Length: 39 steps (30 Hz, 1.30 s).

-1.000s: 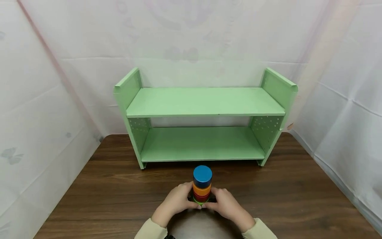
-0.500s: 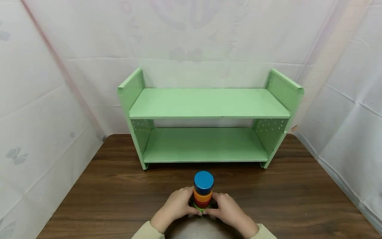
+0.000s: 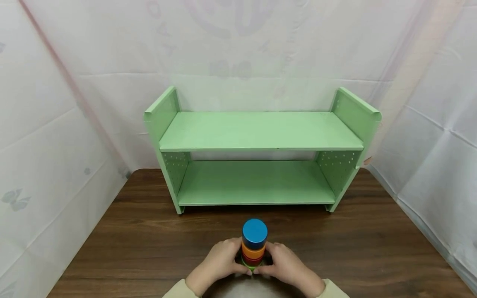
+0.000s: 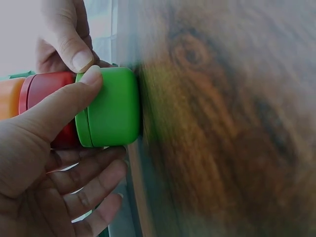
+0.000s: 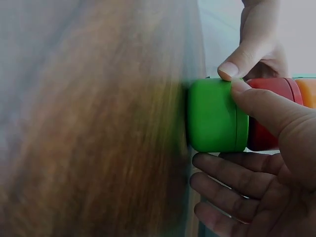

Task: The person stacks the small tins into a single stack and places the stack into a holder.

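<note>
A stack of small round lidded canisters stands upright on the table in the head view: a blue canister (image 3: 255,232) on top, then an orange canister (image 3: 254,251), a red canister (image 4: 53,101) and a green canister (image 4: 109,106) at the bottom. My left hand (image 3: 222,259) holds the green one from the left, its thumb across the lid edge. From the right, my right hand (image 3: 285,265) grips the same canister, thumb at its lid edge. Both thumb tips meet in front. Some fingers are partly hidden behind the stack.
Behind the stack stands a light green two-tier shelf (image 3: 261,130) with raised side panels. It rests on a dark wood table (image 3: 141,248). White printed sheeting (image 3: 93,103) hangs at the back and both sides.
Stack and hands appear somewhat lower in the head view, while the shelf has also shifted slightly with the camera. Both hands keep the same hold around the base.
</note>
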{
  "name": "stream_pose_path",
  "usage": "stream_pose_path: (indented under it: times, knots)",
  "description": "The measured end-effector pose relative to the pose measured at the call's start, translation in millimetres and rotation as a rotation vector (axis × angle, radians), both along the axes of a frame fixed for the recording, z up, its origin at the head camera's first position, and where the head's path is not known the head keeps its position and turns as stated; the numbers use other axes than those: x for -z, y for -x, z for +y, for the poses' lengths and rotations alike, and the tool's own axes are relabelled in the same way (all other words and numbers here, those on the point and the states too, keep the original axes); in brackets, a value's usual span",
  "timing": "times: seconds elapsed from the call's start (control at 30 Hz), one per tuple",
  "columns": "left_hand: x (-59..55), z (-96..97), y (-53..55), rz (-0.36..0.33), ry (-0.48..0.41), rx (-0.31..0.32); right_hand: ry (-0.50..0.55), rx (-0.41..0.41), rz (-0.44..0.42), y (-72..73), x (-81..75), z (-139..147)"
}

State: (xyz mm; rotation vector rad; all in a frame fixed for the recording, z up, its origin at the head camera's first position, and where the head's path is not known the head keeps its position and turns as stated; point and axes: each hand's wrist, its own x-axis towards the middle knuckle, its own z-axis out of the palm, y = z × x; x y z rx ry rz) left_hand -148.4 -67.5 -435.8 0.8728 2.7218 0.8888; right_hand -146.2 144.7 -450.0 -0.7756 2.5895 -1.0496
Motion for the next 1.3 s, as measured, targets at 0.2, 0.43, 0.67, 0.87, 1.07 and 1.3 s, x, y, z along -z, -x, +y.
stream_pose_path:
  times: [0.2, 0.43, 0.67, 0.87, 1.07, 1.3]
  knots:
    - [-1.0, 0.3, 1.8, -0.007, 0.011, -0.004, 0.027, -0.018, -0.027, 3.0, -2.5, -1]
    - [-3.1, -0.8, 0.6, -0.002, 0.03, 0.01, 0.008, -0.04, -0.006, 3.6, -4.8, -3]
    - [-5.2, 1.8, 2.1, 0.03, 0.073, 0.001, -0.021, -0.078, 0.026, 8.6, -10.7, -4]
    - [-8.8, 1.5, 1.5, 0.039, 0.081, -0.009, -0.019, -0.126, 0.0, 13.8, -18.4, -3]
    - [-12.8, 1.5, -2.5, -0.005, 0.073, -0.014, -0.026, -0.153, -0.04, 13.8, -24.5, -2]
    - [-19.8, 1.2, -7.2, 0.006, 0.086, -0.011, -0.02, -0.17, -0.056, 11.5, -32.0, -2]
